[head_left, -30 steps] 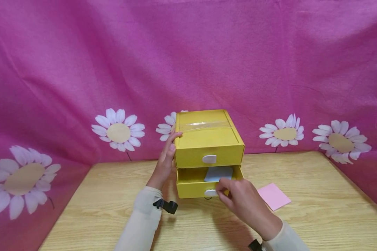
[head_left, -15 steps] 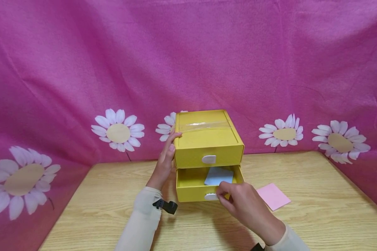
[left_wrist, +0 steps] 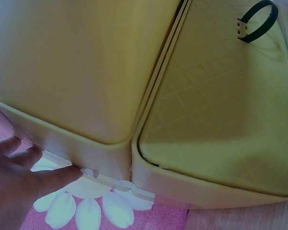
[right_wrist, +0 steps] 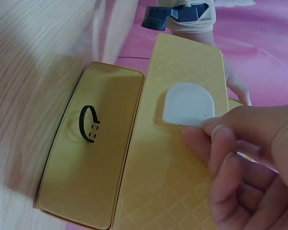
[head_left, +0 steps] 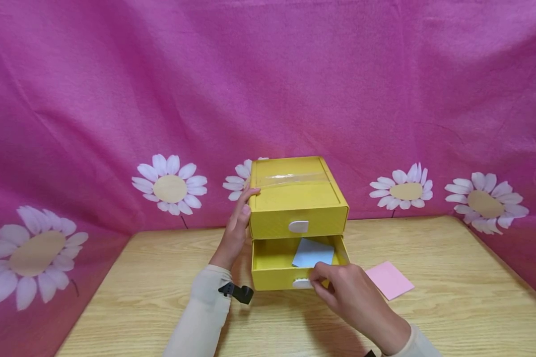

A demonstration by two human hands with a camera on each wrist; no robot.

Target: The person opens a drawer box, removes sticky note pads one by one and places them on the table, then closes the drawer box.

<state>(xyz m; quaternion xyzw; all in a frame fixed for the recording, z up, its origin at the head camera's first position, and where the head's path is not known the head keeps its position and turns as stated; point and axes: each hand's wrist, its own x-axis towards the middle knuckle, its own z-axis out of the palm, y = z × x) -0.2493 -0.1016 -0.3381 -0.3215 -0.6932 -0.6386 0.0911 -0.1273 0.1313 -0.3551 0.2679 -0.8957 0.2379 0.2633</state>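
A yellow drawer cabinet [head_left: 298,198] stands on the table, with clear tape across its top. Its white-tabbed lower drawer [head_left: 274,280] is pulled partway out and holds light-blue square paper [head_left: 312,253]. My right hand [head_left: 355,302] pinches the white drawer tab [right_wrist: 188,103] between thumb and index finger. Along the cabinet's left side my left hand [head_left: 233,238] presses with extended fingers, one fingertip at the top edge. In the left wrist view, only part of the left hand [left_wrist: 14,184] shows beside the yellow wall.
A pink square of paper [head_left: 390,280] lies on the wooden table [head_left: 147,297], right of the cabinet. Below the pulled drawer, another yellow front carries a black loop [right_wrist: 89,123]. A pink flowered cloth [head_left: 268,89] hangs behind and at the sides.
The lower drawer has slid farther out toward me with my right hand on its tab, showing more of the blue paper. My left hand has stayed in place.
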